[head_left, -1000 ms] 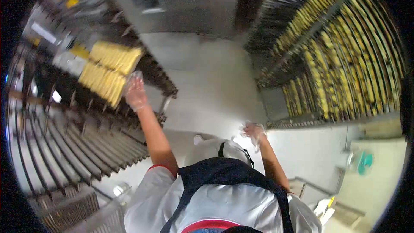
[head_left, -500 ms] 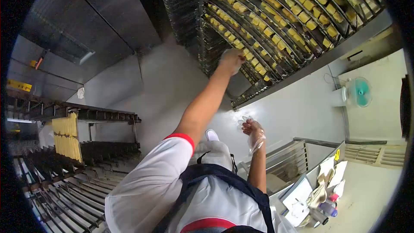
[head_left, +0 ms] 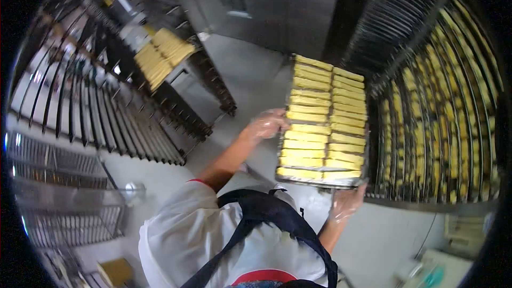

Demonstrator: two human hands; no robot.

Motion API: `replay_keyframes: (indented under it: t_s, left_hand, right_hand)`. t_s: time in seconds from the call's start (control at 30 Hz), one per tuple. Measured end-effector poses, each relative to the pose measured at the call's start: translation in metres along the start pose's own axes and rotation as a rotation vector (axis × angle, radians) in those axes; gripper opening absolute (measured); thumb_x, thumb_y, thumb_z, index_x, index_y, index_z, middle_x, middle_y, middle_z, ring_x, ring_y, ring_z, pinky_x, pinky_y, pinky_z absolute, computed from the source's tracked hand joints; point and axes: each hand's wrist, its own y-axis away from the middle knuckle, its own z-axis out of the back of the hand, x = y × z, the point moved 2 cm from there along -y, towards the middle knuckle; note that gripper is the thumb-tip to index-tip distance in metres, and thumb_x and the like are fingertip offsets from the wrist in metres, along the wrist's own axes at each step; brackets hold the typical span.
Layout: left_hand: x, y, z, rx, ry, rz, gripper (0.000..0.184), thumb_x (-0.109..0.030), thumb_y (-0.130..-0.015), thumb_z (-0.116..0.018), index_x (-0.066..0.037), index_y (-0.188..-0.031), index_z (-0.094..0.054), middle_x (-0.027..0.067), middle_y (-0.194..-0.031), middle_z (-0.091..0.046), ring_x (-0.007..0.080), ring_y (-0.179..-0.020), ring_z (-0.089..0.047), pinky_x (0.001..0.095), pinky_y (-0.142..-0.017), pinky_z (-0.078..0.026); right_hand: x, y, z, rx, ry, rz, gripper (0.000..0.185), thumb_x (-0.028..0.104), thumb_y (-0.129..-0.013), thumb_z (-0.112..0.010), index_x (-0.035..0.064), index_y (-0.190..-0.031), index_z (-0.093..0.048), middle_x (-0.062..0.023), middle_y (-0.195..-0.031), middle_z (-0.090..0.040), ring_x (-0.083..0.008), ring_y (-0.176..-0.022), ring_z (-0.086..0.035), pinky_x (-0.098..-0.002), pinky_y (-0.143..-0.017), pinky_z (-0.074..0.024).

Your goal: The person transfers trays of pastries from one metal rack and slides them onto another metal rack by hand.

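A dark metal baking tray (head_left: 277, 152) with two columns of pale yellow dough strips (head_left: 304, 144) is held in front of me, beside the loaded rack. My left hand (head_left: 268, 124), in a clear plastic glove, grips the tray's left edge. At its near right corner, my right hand (head_left: 346, 202) holds on, gloved the same way. Parts of the fingers of both hands are hidden by the tray.
To the right stands a tall rack (head_left: 381, 144) with several trays of yellow pieces. On the left is another rack (head_left: 106, 128) bearing a tray of yellow strips (head_left: 162, 56). Metal panels (head_left: 266, 10) stand ahead; a teal fan (head_left: 434, 276) is at lower right.
The tray of dough strips is now out of the rack, in both hands. My left hand has left the rack's edge and my right hand has come to the tray. The view has turned left.
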Motion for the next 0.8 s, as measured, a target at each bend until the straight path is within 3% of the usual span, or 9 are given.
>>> replay_keyframes:
  t_s: [0.13,0.17,0.2,0.27,0.4,0.53,0.57,0.67,0.8]
  left_hand:
    - [-0.120,0.093,0.010,-0.139,-1.160,-0.259,0.034,-0.024,-0.092,-0.048,0.001,-0.111,-0.059,0.0128,-0.100,-0.065,0.0147,-0.079,-0.062,0.0244,-0.062,-0.049]
    - [-0.146,0.115,0.014,-0.179,-1.372,-0.331,0.037,-0.027,-0.094,-0.045,0.002,-0.113,-0.058,0.0132,-0.098,-0.066,0.0127,-0.075,-0.063,0.0218,-0.056,-0.050]
    - [-0.161,0.136,0.019,-0.313,-1.231,-0.267,0.040,-0.030,-0.097,-0.042,0.002,-0.115,-0.057,0.0136,-0.097,-0.066,0.0106,-0.071,-0.063,0.0193,-0.051,-0.051]
    - [-0.183,0.173,0.046,-0.719,-0.399,-0.061,0.039,-0.011,-0.083,-0.058,0.007,-0.117,-0.054,0.0155,-0.107,-0.064,0.0207,-0.091,-0.064,0.0304,-0.083,-0.050]
    - [-0.250,0.196,-0.004,-1.018,-0.313,-0.036,0.048,0.000,-0.072,-0.061,0.007,-0.119,-0.053,0.0157,-0.114,-0.061,0.0237,-0.103,-0.060,0.0328,-0.094,-0.042]
    - [-0.282,0.235,0.027,-1.106,-0.528,-0.117,0.024,-0.015,-0.069,-0.064,-0.001,-0.089,-0.063,-0.0012,-0.067,-0.054,0.0073,-0.051,-0.043,0.0247,-0.047,-0.035]
    - [-0.291,0.241,0.041,-1.018,-0.337,-0.162,0.037,-0.008,-0.070,-0.064,0.004,-0.105,-0.057,0.0063,-0.096,-0.055,0.0151,-0.083,-0.048,0.0283,-0.073,-0.036]
    - [-0.280,0.275,0.097,-1.005,-0.412,-0.161,0.056,-0.014,-0.077,-0.066,0.005,-0.126,-0.048,0.0139,-0.132,-0.050,0.0231,-0.119,-0.049,0.0344,-0.102,-0.036]
    - [-0.278,0.271,0.142,-0.726,-0.861,-0.739,0.067,-0.050,-0.083,-0.060,-0.004,-0.129,-0.049,0.0133,-0.136,-0.045,0.0226,-0.123,-0.045,0.0397,-0.105,-0.033]
  right_hand:
    - [-0.073,-0.009,-0.029,0.210,0.418,-0.103,0.043,0.036,-0.098,-0.040,0.0047,-0.127,-0.043,-0.0100,-0.127,-0.050,-0.0225,-0.114,-0.049,-0.0437,-0.097,-0.0411]
    - [-0.100,-0.027,-0.004,0.337,0.744,-0.178,0.040,0.035,-0.099,-0.036,0.0054,-0.126,-0.043,-0.0095,-0.124,-0.052,-0.0225,-0.109,-0.051,-0.0436,-0.091,-0.0428]
    - [-0.121,-0.036,-0.025,0.179,0.302,-0.396,0.039,0.034,-0.099,-0.034,0.0077,-0.127,-0.044,-0.0078,-0.121,-0.055,-0.0230,-0.106,-0.052,-0.0403,-0.085,-0.0433]
    - [-0.159,-0.039,-0.069,0.305,0.193,-0.517,0.041,0.038,-0.097,-0.039,0.0108,-0.127,-0.046,-0.0067,-0.122,-0.055,-0.0232,-0.108,-0.051,-0.0353,-0.084,-0.0413]
    - [-0.224,-0.029,-0.117,0.234,0.111,-0.778,0.038,0.033,-0.094,-0.049,0.0098,-0.124,-0.048,-0.0055,-0.119,-0.056,-0.0192,-0.107,-0.051,-0.0345,-0.083,-0.0417]
    - [-0.278,-0.032,-0.152,0.351,0.223,-0.820,0.038,0.032,-0.092,-0.053,0.0091,-0.122,-0.049,-0.0051,-0.119,-0.056,-0.0181,-0.106,-0.051,-0.0341,-0.084,-0.0404]
    - [-0.288,-0.029,-0.168,0.368,0.251,-0.805,0.037,0.031,-0.092,-0.054,0.0086,-0.122,-0.050,-0.0053,-0.118,-0.055,-0.0178,-0.106,-0.051,-0.0345,-0.084,-0.0405]
    - [-0.306,-0.041,-0.192,0.412,0.311,-0.767,0.036,0.028,-0.092,-0.054,0.0066,-0.120,-0.050,-0.0064,-0.118,-0.055,-0.0181,-0.106,-0.050,-0.0362,-0.085,-0.0401]
    - [-0.370,-0.088,-0.226,0.497,0.570,-0.685,0.039,0.025,-0.091,-0.054,0.0012,-0.121,-0.048,-0.0116,-0.121,-0.054,-0.0222,-0.105,-0.052,-0.0385,-0.086,-0.0415]
